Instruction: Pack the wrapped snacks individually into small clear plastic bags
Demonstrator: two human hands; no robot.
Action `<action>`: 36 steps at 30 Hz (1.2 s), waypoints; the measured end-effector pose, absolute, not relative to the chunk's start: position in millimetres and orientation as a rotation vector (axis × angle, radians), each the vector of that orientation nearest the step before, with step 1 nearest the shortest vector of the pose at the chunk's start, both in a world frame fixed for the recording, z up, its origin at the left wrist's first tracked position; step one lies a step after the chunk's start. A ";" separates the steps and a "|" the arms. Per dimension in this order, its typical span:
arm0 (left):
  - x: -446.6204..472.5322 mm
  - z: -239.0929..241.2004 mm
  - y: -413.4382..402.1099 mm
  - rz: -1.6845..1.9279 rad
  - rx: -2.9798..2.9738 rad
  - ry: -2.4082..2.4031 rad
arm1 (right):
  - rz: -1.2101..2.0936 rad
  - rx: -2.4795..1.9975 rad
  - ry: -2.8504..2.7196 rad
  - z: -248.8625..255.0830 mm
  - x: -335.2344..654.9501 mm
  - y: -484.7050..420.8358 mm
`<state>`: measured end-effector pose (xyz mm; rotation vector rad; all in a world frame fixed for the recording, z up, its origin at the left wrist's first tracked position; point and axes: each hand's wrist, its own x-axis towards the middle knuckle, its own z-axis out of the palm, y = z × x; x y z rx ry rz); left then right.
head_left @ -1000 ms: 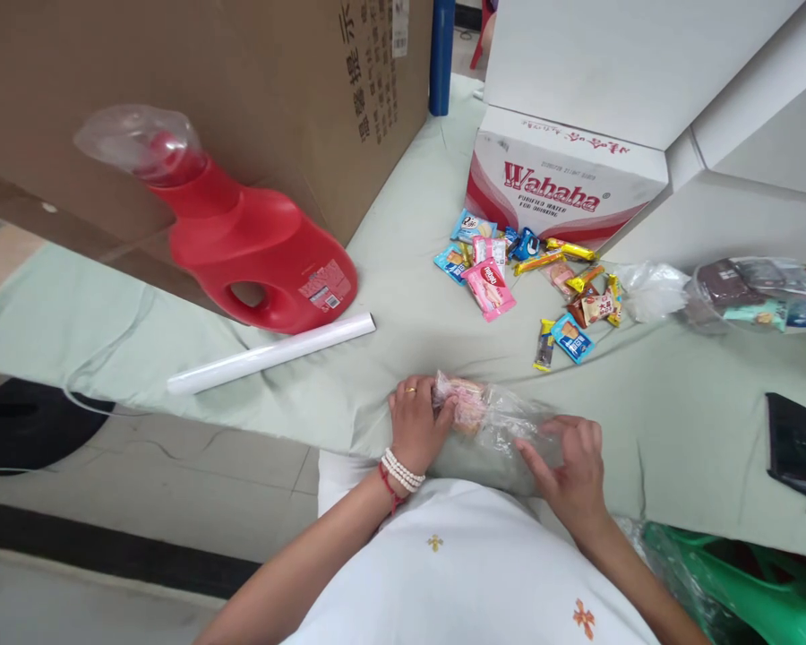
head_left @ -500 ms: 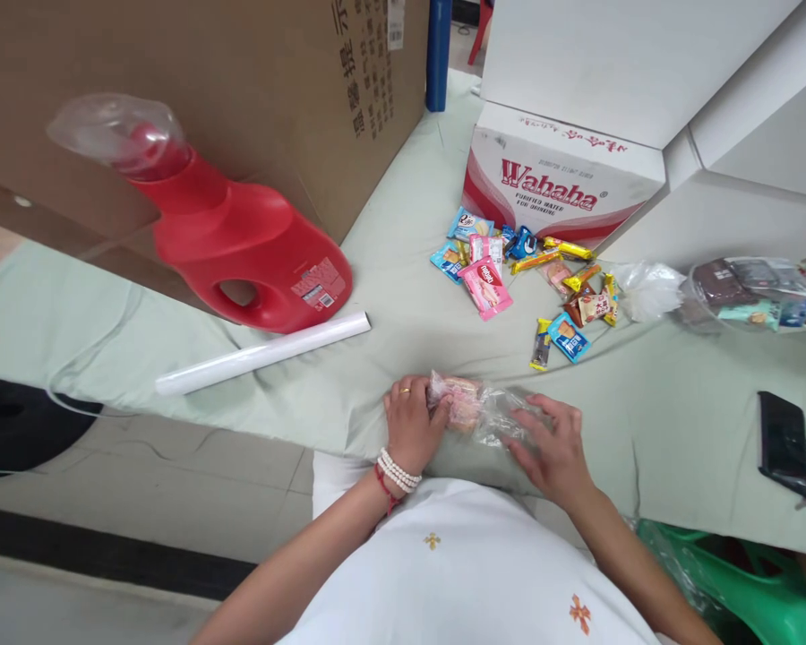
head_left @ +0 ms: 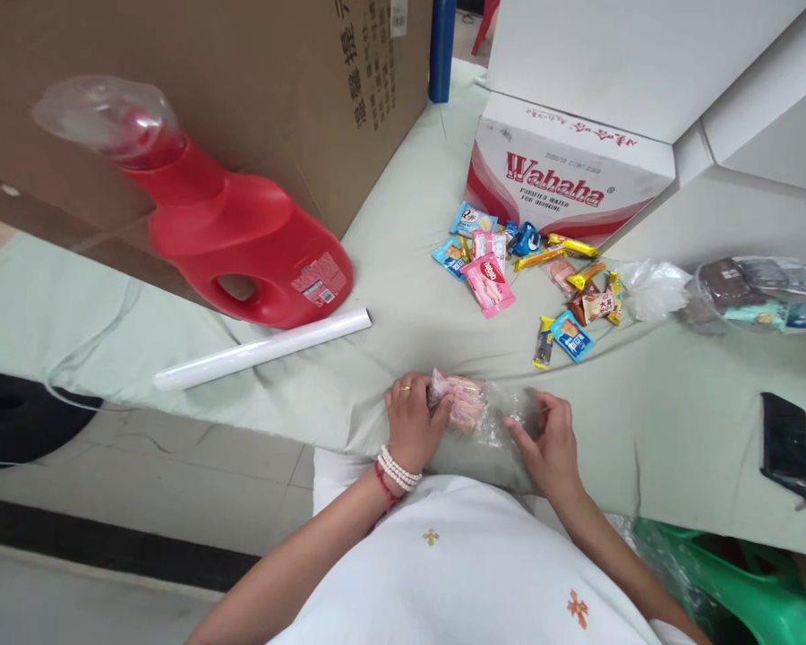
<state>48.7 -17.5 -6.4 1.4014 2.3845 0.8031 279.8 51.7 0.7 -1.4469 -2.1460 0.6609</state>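
Head view: we look down on a pale green cloth (head_left: 436, 340), counting hours from the pinkish snack packet (head_left: 467, 403).
Snack packet: we find it close to the cloth's near edge, its loose clear film (head_left: 496, 421) reaching toward three o'clock.
Left hand (head_left: 412, 428): at eight o'clock, clamped on the packet's end, thumb over the pinkish contents.
Right hand (head_left: 553, 448): at four o'clock by the film, thumb and forefinger apart; whether it grips the film, we cannot tell.
Small wrapped snacks (head_left: 538, 260): scattered at one o'clock before the Wahaha box (head_left: 564, 197).
Red bottle (head_left: 269, 228): at ten o'clock, beside a brown carton (head_left: 261, 81).
White roll (head_left: 263, 351): between nine and ten o'clock, near the bottle's base.
Phone (head_left: 784, 441): at three o'clock, well apart from the packet.
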 end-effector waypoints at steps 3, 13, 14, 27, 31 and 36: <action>48.0 -7.2 -17.9 0.814 1.385 2.392 | 0.567 -1.446 -2.298 -1.0 269.5 50.7; 72.1 3.9 -18.6 1.216 1.534 2.282 | 1.005 -1.291 -2.202 26.5 256.7 29.1; 76.3 6.3 -18.0 1.212 1.636 2.259 | 1.102 -1.304 -2.121 28.5 252.3 28.5; 96.5 19.0 3.9 1.192 1.802 1.530 | 1.886 -1.187 -1.253 18.7 236.8 37.1; 81.0 30.1 4.4 1.195 1.542 1.253 | 1.816 -1.247 -1.147 20.7 254.9 45.9; 42.2 18.4 -14.4 1.126 1.290 1.498 | 1.331 -1.438 -0.974 20.2 342.8 110.3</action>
